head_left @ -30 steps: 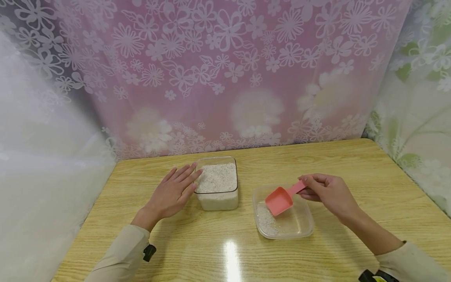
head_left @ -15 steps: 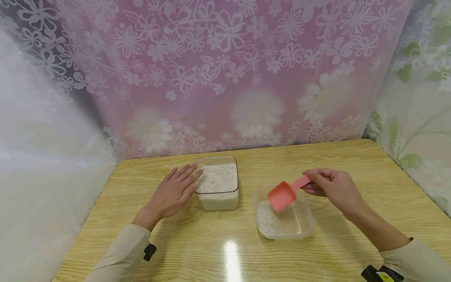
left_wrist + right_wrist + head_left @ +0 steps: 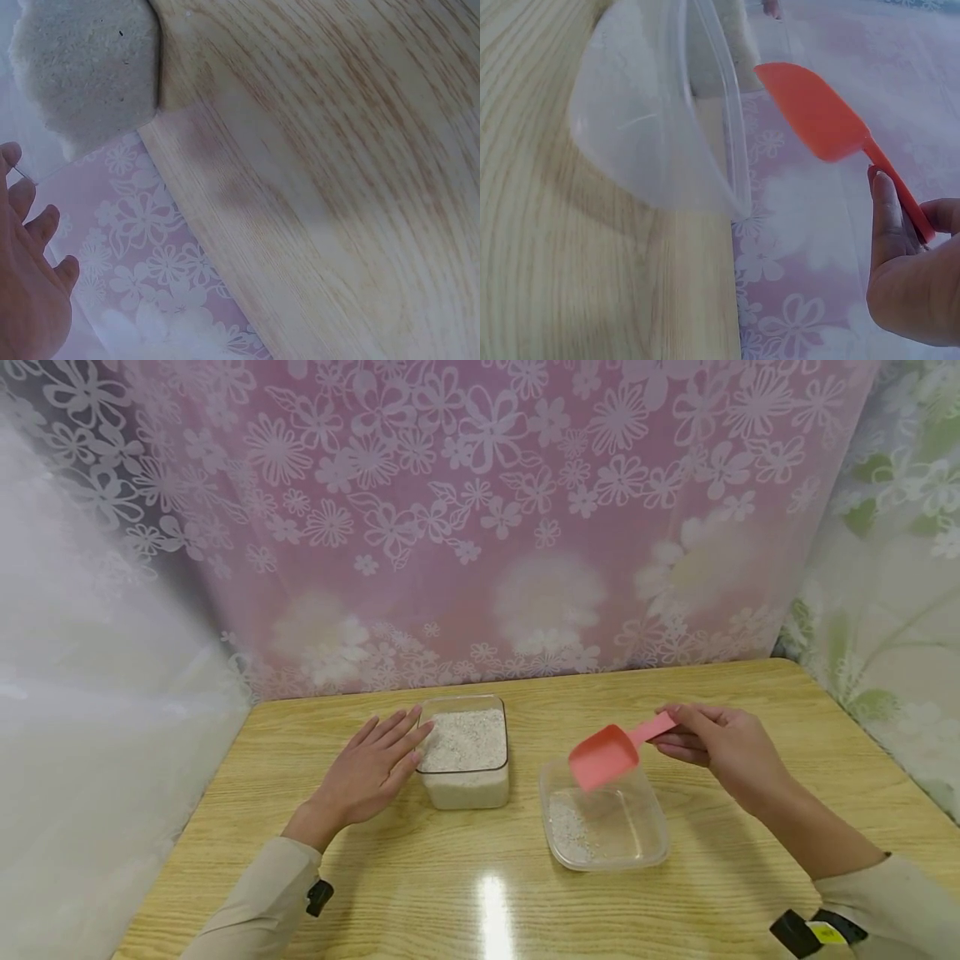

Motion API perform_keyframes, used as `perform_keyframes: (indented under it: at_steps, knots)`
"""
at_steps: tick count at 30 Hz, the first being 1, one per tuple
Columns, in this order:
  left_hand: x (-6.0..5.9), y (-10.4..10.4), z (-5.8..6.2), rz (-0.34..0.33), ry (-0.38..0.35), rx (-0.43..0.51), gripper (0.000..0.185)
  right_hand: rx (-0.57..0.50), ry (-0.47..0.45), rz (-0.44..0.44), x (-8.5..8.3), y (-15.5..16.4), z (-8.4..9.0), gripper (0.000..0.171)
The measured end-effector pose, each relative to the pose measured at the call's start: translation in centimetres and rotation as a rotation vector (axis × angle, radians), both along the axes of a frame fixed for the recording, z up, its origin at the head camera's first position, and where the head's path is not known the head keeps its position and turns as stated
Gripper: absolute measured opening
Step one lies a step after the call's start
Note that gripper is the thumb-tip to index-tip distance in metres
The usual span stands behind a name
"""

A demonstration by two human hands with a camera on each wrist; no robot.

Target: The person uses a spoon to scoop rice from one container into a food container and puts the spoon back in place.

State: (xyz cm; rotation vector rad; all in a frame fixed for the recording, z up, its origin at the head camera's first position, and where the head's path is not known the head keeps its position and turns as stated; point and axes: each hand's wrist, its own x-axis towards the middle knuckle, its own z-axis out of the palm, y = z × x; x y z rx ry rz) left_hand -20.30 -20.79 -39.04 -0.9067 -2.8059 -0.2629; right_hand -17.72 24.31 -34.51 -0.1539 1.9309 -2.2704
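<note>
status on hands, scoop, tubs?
Right hand pinches pink scoop above shallow tub. Left hand, flat, touches the full tub. Nothing between tubs.

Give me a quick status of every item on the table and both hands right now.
Full container: uncovered, filled nearly to the rim with white grains.
Shallow container: uncovered, only a small patch of grains at its left side.
Pink scoop: raised above the shallow container, bowl tilted down.
Left hand: flat on the table, fingers straight, fingertips against the full container.
Right hand: pinches the scoop's handle.
</note>
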Motion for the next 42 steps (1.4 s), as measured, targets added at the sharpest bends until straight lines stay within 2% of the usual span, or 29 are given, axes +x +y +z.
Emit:
perform_keyframes:
  at_steps: [4,6,14,25,37,42]
  knots:
    - [0.0,-0.1,0.0,-0.001,0.000,-0.006,0.053,-0.176,-0.046,0.022,-0.6,-0.1,0.4,0.018]
    - [0.0,-0.1,0.0,-0.003,0.004,-0.009,0.053,-0.229,-0.054,0.030,-0.9,-0.3,0.6,0.019]
    - [-0.1,-0.1,0.0,-0.004,0.013,-0.018,0.052,-0.327,-0.068,0.050,-2.1,-1.5,1.0,0.020]
    - [-0.1,-0.1,0.2,-0.004,0.028,-0.020,0.052,-0.377,-0.105,0.043,-3.6,-4.3,1.7,0.018]
    - [-0.1,-0.1,0.2,-0.003,0.034,-0.026,0.051,-0.356,-0.154,0.028,-5.2,-8.1,1.8,0.019]
    - [-0.1,-0.1,0.2,-0.010,0.047,-0.025,0.050,-0.324,-0.146,0.033,-5.6,-9.2,1.6,0.022]
